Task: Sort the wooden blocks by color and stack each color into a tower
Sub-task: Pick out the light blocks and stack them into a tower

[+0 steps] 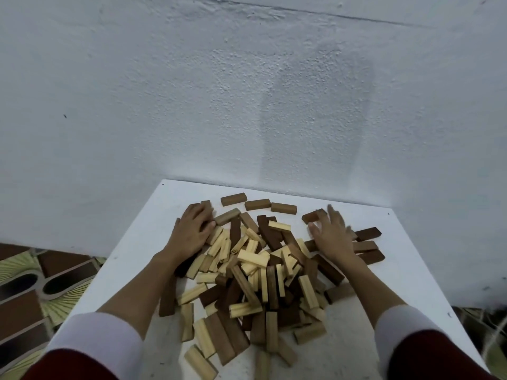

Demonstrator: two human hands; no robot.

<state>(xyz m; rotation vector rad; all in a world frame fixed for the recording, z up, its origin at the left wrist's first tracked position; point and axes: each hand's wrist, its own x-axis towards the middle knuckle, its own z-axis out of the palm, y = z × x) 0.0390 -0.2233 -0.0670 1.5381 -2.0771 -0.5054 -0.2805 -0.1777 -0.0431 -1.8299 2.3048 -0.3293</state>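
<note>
A jumbled heap of wooden blocks (255, 272) covers the middle of a white table (406, 283): pale yellow, mid brown and dark brown ones mixed together. My left hand (192, 229) lies flat with spread fingers on blocks at the heap's far left edge. My right hand (332, 234) is blurred, fingers spread, over dark blocks at the far right. Three mid-brown blocks (258, 204) lie apart in a row near the table's back edge. Several dark brown blocks (367, 246) lie to the right of my right hand.
A rough white wall (247, 91) rises directly behind the table. Patterned floor tiles (41, 283) show beyond the table's left edge. Bare table surface lies at the back left corner and along the right side.
</note>
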